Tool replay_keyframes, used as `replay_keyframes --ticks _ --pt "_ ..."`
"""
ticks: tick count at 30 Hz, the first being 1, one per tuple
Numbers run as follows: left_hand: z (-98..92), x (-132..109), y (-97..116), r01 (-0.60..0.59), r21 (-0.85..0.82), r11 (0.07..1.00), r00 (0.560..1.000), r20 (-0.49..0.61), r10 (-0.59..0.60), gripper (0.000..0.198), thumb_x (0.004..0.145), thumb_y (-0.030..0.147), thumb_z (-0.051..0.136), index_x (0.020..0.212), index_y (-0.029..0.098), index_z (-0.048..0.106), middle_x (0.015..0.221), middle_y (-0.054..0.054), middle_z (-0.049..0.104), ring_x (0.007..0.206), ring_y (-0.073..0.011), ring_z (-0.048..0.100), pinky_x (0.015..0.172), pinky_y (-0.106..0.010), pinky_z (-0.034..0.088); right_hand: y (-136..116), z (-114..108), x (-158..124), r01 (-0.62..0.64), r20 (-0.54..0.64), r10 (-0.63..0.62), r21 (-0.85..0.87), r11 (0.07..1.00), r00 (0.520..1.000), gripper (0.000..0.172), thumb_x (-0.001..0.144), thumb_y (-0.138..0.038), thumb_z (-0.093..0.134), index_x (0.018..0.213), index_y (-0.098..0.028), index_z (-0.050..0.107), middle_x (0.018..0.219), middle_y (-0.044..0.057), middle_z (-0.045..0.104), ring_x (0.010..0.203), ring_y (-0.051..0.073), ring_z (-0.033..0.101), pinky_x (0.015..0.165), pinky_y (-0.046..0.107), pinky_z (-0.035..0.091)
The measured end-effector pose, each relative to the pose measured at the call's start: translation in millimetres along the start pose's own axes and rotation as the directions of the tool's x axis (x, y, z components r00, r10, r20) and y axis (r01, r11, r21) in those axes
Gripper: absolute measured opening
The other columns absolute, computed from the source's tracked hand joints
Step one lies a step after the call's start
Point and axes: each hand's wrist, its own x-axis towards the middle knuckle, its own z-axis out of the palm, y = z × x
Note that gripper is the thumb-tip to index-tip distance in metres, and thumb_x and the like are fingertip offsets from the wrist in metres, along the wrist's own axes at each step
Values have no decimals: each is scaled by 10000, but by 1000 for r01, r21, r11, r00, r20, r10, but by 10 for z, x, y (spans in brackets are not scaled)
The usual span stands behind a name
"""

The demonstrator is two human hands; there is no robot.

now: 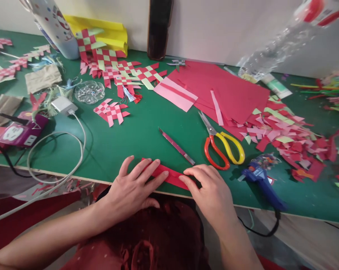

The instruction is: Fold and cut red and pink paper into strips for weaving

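Note:
A folded strip of red paper lies at the front edge of the green table. My left hand rests flat across the strip's left part, its fingers spread and pressing on it. At the strip's right end, my right hand pinches the paper between thumb and forefinger. Just beyond the strip is a slim dark-red craft knife or pen. Scissors with one red and one yellow handle lie beyond my right hand, blades parted and pointing away.
Red paper sheets and a heap of paper scraps lie at right, near a blue glue gun. Woven paper fish cluster at back left by a bead dish. A white cable loops at left. A plastic bottle stands behind.

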Motion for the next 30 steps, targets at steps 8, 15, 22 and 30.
replay_keyframes --ticks 8,15,22,30 --pt "-8 -185 -248 49 -2 999 998 27 -48 709 796 715 554 1431 434 409 1538 -142 381 1397 -346 378 1130 -654 123 14 13 2 -25 18 25 1 1000 1000 159 930 -366 575 860 -229 617 836 14 658 817 188 596 761 324 450" --pt "-198 -165 -117 42 -102 994 988 -144 -57 580 896 620 500 1319 228 562 1510 -162 418 1443 -324 302 1176 -617 91 -6 -11 33 -31 26 32 -7 999 999 184 932 -381 562 833 -232 607 811 19 657 783 193 598 717 331 451" --pt "-117 199 224 -88 -81 993 992 -96 81 617 980 557 355 1422 135 444 1519 -77 432 1442 -262 304 1201 -460 181 3 10 1 -44 59 45 -6 999 997 124 930 -330 570 879 -226 613 855 34 661 817 207 592 742 345 445" --pt "86 206 170 -78 -50 996 996 -55 75 760 913 689 338 1440 150 435 1512 -86 441 1419 -284 341 1177 -460 223 -37 32 -40 -55 2 55 17 998 998 105 918 -306 596 865 -219 624 857 40 657 847 209 579 788 354 439"
